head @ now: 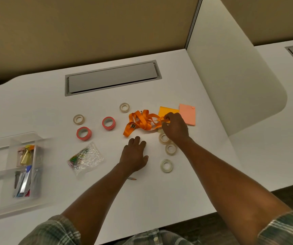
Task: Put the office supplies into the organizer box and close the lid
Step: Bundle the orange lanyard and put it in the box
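Note:
A clear organizer box (6, 200) stands at the left of the white desk with its lid up; clips and a stapler lie in its compartments. An orange lanyard (140, 122) is bunched in the middle of the desk. My right hand (174, 128) pinches the lanyard's right end with its fingers closed. My left hand (135, 154) rests flat on the desk just below the lanyard, holding nothing. Two red tape rolls (84, 133) (108, 123), several clear tape rolls (166, 165), a bag of paper clips (84, 157) and two sticky-note pads (187, 114) lie around.
A grey cable hatch (112, 77) is set into the desk behind the supplies. A white divider panel (234, 76) rises on the right. A pencil tip (132, 178) shows under my left forearm. The desk's front edge runs near my body.

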`<action>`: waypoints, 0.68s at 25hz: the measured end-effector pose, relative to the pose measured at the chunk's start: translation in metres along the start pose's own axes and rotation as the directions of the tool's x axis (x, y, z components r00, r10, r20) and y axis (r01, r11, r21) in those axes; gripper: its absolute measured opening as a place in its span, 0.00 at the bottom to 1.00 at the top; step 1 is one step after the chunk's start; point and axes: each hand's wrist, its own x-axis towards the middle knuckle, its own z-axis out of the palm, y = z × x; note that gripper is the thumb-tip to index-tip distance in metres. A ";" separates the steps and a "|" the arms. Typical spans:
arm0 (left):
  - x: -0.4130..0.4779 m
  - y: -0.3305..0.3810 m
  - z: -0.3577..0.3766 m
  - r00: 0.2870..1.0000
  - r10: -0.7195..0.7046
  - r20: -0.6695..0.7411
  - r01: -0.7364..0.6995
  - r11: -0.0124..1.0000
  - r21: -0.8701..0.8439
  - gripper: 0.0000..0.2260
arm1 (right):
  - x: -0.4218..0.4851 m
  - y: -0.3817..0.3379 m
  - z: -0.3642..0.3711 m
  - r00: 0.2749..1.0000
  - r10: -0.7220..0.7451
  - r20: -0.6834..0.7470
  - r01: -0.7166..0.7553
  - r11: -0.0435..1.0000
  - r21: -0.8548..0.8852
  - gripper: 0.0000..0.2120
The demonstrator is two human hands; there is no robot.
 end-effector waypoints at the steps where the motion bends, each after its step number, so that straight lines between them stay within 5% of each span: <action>1: 0.001 -0.001 -0.002 1.000 -0.008 0.014 0.008 1.000 -0.014 0.28 | 0.004 -0.006 0.003 0.999 -0.047 0.026 0.047 0.999 -0.022 0.16; 4: 0.004 0.001 -0.011 0.999 -0.034 0.007 0.034 0.996 -0.085 0.24 | 0.015 -0.025 0.015 0.979 -0.148 0.137 0.164 0.979 -0.118 0.25; 9: 0.016 0.014 -0.033 0.961 0.019 -0.275 -0.067 0.984 -0.166 0.22 | 0.020 -0.036 0.028 0.964 -0.181 0.194 0.237 0.915 -0.326 0.15; 13: 0.033 0.018 -0.039 0.995 -0.034 -0.089 0.016 0.981 -0.195 0.29 | 0.020 -0.036 0.020 0.975 -0.195 0.106 0.215 0.947 -0.240 0.13; 17: 0.039 0.016 -0.044 0.986 -0.120 -0.118 0.078 0.946 -0.314 0.27 | 0.021 -0.042 -0.003 0.982 -0.188 -0.033 0.184 0.978 -0.097 0.10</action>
